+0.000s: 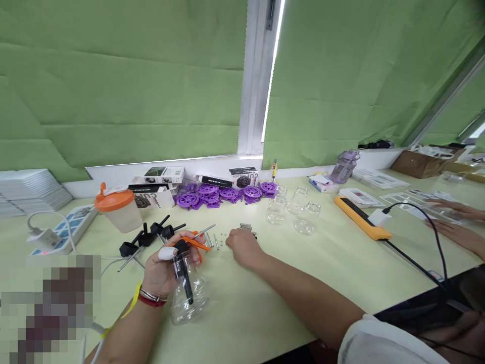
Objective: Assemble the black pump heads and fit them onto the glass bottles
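My left hand (162, 270) is closed around the neck of a clear conical glass flask (189, 308). A black cap with a black tube (185, 283) is set in the flask, the tube reaching down inside. Orange plastic levers (197, 242) and a thin metal rod show at the cap beside my fingers. My thumb wears a white cover. On the table, my right hand (242, 247) has its fingers drawn together; what they pinch is hidden. Just behind it lie several small springs (247, 227). Tiny metal parts (223, 235) and metal pins (215, 241) lie left of its fingertips.
Black stoppers with rods (131, 248) lie left. Behind are an orange-lidded cup (119, 210), purple plastic parts (229, 194) and boxes (162, 175). Glass flasks (305, 225) stand right of centre, near a yellow power strip (361, 218). Another person's hands (456, 230) are far right.
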`<action>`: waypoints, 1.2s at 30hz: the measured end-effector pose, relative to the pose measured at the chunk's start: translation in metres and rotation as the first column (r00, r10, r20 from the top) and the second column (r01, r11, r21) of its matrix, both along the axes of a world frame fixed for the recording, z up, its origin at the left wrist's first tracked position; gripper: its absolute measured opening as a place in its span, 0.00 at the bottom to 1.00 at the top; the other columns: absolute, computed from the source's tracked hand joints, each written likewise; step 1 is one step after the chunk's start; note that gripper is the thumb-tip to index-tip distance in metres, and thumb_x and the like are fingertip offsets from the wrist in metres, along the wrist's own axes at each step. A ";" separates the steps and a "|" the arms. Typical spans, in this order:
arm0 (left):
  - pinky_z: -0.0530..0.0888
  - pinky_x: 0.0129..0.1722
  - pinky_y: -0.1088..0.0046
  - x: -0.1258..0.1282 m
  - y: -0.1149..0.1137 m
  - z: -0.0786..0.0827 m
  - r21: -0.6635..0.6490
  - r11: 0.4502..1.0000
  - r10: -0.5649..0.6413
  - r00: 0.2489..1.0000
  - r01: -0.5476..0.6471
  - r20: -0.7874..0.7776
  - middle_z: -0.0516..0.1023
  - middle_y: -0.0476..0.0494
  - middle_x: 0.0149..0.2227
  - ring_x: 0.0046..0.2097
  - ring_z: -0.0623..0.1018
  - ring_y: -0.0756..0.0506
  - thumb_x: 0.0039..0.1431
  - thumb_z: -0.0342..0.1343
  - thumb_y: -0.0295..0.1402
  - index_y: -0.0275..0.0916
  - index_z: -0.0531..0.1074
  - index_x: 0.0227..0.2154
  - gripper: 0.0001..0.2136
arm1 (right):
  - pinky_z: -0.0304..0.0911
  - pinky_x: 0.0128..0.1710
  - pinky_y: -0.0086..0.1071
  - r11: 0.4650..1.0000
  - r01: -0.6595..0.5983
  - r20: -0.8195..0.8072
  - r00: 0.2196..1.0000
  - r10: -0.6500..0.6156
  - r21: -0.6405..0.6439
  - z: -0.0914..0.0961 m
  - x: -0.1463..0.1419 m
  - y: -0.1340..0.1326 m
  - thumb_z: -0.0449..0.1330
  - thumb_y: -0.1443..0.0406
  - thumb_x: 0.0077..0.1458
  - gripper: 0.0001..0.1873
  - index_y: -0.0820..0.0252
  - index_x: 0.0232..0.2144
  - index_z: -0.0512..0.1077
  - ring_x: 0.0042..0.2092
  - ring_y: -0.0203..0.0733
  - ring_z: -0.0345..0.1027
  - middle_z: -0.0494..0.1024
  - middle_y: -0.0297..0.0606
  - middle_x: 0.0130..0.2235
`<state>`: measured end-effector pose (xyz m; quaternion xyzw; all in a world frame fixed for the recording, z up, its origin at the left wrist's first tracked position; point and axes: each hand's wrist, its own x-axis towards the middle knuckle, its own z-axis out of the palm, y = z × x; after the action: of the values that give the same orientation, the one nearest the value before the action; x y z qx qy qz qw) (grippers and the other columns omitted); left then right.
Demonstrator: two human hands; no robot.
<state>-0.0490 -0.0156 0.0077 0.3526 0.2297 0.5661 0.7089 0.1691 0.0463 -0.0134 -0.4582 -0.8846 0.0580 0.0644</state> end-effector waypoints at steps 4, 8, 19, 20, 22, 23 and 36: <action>0.74 0.31 0.62 -0.001 0.001 0.001 -0.033 0.997 0.065 0.997 -0.064 0.036 0.78 0.34 0.41 0.33 0.77 0.39 0.40 0.56 0.29 0.34 0.74 0.37 0.17 | 0.50 0.30 0.32 0.998 -0.007 0.113 0.994 0.000 0.062 -0.003 -0.010 -0.002 0.54 0.79 0.43 0.12 0.64 0.28 0.73 0.36 0.44 0.68 0.76 0.44 0.32; 0.75 0.32 0.60 -0.002 0.002 0.002 -0.044 0.997 0.068 0.997 -0.066 0.047 0.78 0.35 0.41 0.35 0.78 0.38 0.38 0.56 0.28 0.34 0.73 0.36 0.17 | 0.49 0.29 0.32 0.998 0.029 0.098 0.995 -0.034 0.049 -0.004 -0.011 0.001 0.55 0.80 0.43 0.12 0.64 0.29 0.73 0.35 0.44 0.68 0.76 0.44 0.31; 0.74 0.43 0.60 0.012 -0.008 0.006 0.025 0.969 0.243 0.967 -0.245 0.081 0.75 0.42 0.49 0.42 0.77 0.41 0.49 0.58 0.33 0.42 0.71 0.39 0.12 | 0.61 0.36 0.35 0.794 -0.269 -0.773 0.527 -0.353 -0.546 0.014 0.000 -0.039 0.52 0.48 0.57 0.21 0.58 0.39 0.70 0.37 0.41 0.67 0.74 0.41 0.38; 0.73 0.44 0.61 0.017 -0.009 0.007 0.047 0.955 0.286 0.953 -0.292 0.099 0.73 0.43 0.51 0.44 0.76 0.43 0.50 0.58 0.33 0.44 0.71 0.40 0.13 | 0.63 0.36 0.36 0.627 -0.444 -0.765 0.447 -0.463 -0.639 0.014 -0.001 -0.048 0.52 0.44 0.55 0.25 0.56 0.42 0.68 0.38 0.42 0.68 0.73 0.41 0.40; 0.72 0.46 0.63 0.025 -0.011 0.008 0.046 0.955 0.289 0.953 -0.294 0.088 0.71 0.43 0.54 0.47 0.75 0.43 0.51 0.59 0.34 0.46 0.69 0.45 0.17 | 0.64 0.36 0.38 0.316 -0.663 -0.679 0.403 -0.613 -0.679 0.013 -0.001 -0.061 0.53 0.41 0.51 0.30 0.53 0.48 0.62 0.38 0.43 0.71 0.73 0.40 0.42; 0.71 0.46 0.63 0.028 -0.012 0.008 0.040 0.958 0.282 0.957 -0.285 0.059 0.71 0.43 0.54 0.48 0.74 0.42 0.51 0.59 0.33 0.46 0.69 0.47 0.18 | 0.64 0.35 0.38 0.246 -0.696 -0.640 0.386 -0.664 -0.675 0.012 0.000 -0.065 0.55 0.41 0.49 0.31 0.52 0.48 0.61 0.36 0.43 0.72 0.73 0.38 0.40; 0.52 0.14 0.79 0.036 -0.009 0.004 0.028 0.938 0.282 0.714 -0.346 -0.641 0.63 0.55 0.17 0.16 0.56 0.54 0.54 0.55 0.46 0.39 0.70 0.28 0.14 | 0.57 0.52 0.44 0.950 -0.262 -0.737 0.674 0.054 -0.170 0.022 0.029 -0.061 0.66 0.55 0.44 0.36 0.48 0.55 0.59 0.53 0.51 0.61 0.64 0.44 0.54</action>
<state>-0.0127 -0.0243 0.0116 0.4448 0.5385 0.5137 0.4983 0.1985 -0.0147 0.0087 -0.3233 -0.8078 0.3553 0.3416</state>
